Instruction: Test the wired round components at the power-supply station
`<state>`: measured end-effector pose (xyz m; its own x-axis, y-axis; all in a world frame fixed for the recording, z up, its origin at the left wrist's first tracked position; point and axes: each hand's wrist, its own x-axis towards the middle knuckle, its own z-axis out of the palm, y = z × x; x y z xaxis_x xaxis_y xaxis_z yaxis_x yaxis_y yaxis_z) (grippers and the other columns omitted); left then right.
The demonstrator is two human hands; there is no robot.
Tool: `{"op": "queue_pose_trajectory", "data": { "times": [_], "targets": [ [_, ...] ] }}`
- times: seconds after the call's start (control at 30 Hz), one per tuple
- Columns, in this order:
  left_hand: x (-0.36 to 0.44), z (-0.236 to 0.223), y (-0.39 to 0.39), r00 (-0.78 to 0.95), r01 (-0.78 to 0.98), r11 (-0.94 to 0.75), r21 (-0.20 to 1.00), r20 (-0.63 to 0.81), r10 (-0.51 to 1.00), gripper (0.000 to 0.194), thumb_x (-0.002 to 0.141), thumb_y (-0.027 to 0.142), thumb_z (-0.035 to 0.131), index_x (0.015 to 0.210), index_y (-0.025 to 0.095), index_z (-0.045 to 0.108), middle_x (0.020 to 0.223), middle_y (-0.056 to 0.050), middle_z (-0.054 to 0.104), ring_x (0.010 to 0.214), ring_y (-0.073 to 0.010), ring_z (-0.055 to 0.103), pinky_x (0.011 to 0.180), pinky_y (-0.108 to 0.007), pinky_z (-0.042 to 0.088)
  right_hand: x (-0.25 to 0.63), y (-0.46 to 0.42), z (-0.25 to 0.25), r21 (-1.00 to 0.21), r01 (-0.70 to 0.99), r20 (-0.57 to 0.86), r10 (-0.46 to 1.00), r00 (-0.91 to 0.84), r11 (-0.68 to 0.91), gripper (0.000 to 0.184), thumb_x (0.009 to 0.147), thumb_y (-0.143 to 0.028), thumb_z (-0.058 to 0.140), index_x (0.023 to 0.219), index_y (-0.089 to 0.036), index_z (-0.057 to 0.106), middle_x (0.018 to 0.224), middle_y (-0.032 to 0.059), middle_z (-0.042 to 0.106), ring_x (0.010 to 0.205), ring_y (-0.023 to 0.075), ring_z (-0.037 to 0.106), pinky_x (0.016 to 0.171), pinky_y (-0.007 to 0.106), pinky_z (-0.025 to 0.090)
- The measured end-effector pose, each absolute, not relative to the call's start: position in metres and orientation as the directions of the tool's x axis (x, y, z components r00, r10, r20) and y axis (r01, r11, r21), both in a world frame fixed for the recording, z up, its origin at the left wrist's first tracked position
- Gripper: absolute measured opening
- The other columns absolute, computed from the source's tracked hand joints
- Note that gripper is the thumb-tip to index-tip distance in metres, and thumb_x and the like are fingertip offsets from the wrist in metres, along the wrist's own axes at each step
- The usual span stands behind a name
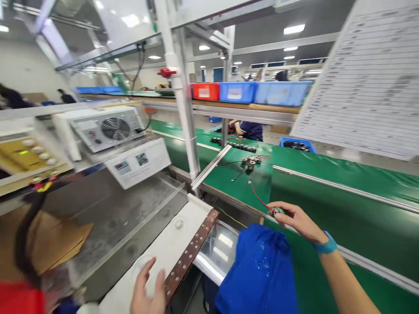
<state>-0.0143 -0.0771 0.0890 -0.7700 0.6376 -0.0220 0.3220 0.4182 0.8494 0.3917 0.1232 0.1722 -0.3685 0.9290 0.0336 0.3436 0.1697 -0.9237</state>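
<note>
Between the thumb and fingers of my right hand (294, 220) is a small round part with a green circuit board (279, 211). Its thin red and black lead (258, 197) stretches up and left to a small white plug (249, 182). A blue band circles the right wrist. My left hand (149, 288) is apart from it at the bottom, fingers spread and holding nothing. It is nearest to the white panel (176, 224) and the brown strip (190, 253) with rows of round metal studs. Several similar wired parts (251, 162) lie on the green bench beyond.
Blue cloth (262, 270) covers something in front of me. A white post (180, 87) and a metal rail (212, 168) stand ahead. Left are a grey fan-cooled unit (108, 128) and cardboard (72, 240). Another person's sleeve (250, 131) shows across the bench, near a blue bin (297, 143).
</note>
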Motion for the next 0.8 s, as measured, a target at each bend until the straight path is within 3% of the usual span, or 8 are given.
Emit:
{"op": "queue_pose_trajectory", "data": {
  "times": [0.07,0.13,0.27,0.37,0.47,0.6,0.7,0.8],
  "targets": [
    [0.009,0.113,-0.078,-0.691,0.519,0.226,0.825,0.249,0.678,0.056,0.082,0.050,0.053,0.131,0.024,0.051,0.145,-0.010,0.051,0.135,-0.0294,0.046,0.115,-0.047,0.036,0.345,0.114,0.178,-0.935,0.279,0.017,0.813,-0.583,0.220,0.043,0.077,-0.054,0.070,0.105,-0.021,0.071,0.095,0.0079,0.066,0.071,0.0169,0.056,0.063,0.030,0.049],
    [0.028,0.133,-0.081,-0.542,0.724,0.098,0.682,0.476,0.693,0.058,0.087,0.040,0.056,0.141,0.023,0.041,0.152,-0.012,0.043,0.142,-0.0284,0.036,0.118,-0.049,0.032,0.297,0.104,0.174,-0.954,0.183,0.023,0.669,-0.743,0.236,0.041,0.076,-0.054,0.071,0.101,-0.021,0.071,0.101,0.0084,0.065,0.079,0.0186,0.058,0.069,0.030,0.050],
    [0.037,0.147,-0.095,-0.310,0.923,0.071,0.379,0.620,0.721,0.072,0.087,0.026,0.058,0.150,0.023,0.023,0.159,-0.014,0.031,0.149,-0.0317,0.021,0.117,-0.055,0.030,0.210,0.073,0.154,-0.994,0.049,-0.013,0.336,-0.942,0.099,0.049,0.071,-0.059,0.074,0.102,-0.021,0.070,0.096,0.0057,0.065,0.081,0.0177,0.057,0.072,0.029,0.050],
    [0.019,0.137,-0.116,-0.349,0.918,0.173,0.356,0.523,0.777,0.052,0.089,0.017,0.050,0.140,0.020,0.044,0.144,-0.013,0.053,0.141,-0.0298,0.039,0.115,-0.054,0.032,0.162,0.048,0.136,-0.999,0.042,-0.043,0.115,-0.992,-0.018,0.057,0.065,-0.055,0.081,0.108,-0.021,0.066,0.098,0.0033,0.065,0.082,0.0166,0.058,0.073,0.028,0.050],
    [-0.007,0.122,-0.146,-0.554,0.781,0.354,0.515,0.307,0.774,0.027,0.091,0.019,0.043,0.104,0.021,0.066,0.101,-0.007,0.074,0.102,-0.0243,0.066,0.100,-0.045,0.044,0.125,0.032,0.115,-0.998,0.059,-0.060,0.039,-0.997,-0.030,0.058,0.067,-0.048,0.081,0.115,-0.022,0.062,0.102,0.0020,0.065,0.080,0.0147,0.059,0.070,0.026,0.049],
    [-0.030,0.108,-0.195,-0.763,0.423,0.585,0.692,-0.076,0.642,0.025,0.091,0.037,0.046,0.081,0.024,0.065,0.072,-0.002,0.071,0.071,-0.0204,0.065,0.066,-0.030,0.042,0.079,0.031,0.085,-0.951,0.107,-0.027,0.264,-0.964,0.291,0.045,0.075,-0.037,0.073,0.116,-0.022,0.060,0.103,0.0029,0.067,0.085,0.0172,0.060,0.073,0.027,0.047],
    [-0.033,0.096,-0.226,-0.767,0.284,0.641,0.713,-0.232,0.598,0.029,0.088,0.045,0.049,0.071,0.024,0.059,0.061,0.001,0.063,0.062,-0.0179,0.059,0.061,-0.028,0.035,0.040,0.038,0.062,-0.827,0.189,0.042,0.393,-0.919,0.530,0.035,0.081,-0.035,0.066,0.113,-0.021,0.060,0.101,0.0053,0.068,0.089,0.0206,0.062,0.077,0.029,0.046],
    [-0.027,0.074,-0.247,-0.737,0.124,0.606,0.786,-0.336,0.586,0.038,0.086,0.055,0.048,0.065,0.023,0.051,0.055,0.003,0.057,0.058,-0.0163,0.055,0.061,-0.027,0.036,0.002,0.041,0.044,-0.685,0.275,0.021,0.395,-0.918,0.675,0.033,0.087,-0.042,0.060,0.111,-0.019,0.057,0.089,0.0061,0.070,0.083,0.0221,0.064,0.072,0.028,0.042]
  ]
}}
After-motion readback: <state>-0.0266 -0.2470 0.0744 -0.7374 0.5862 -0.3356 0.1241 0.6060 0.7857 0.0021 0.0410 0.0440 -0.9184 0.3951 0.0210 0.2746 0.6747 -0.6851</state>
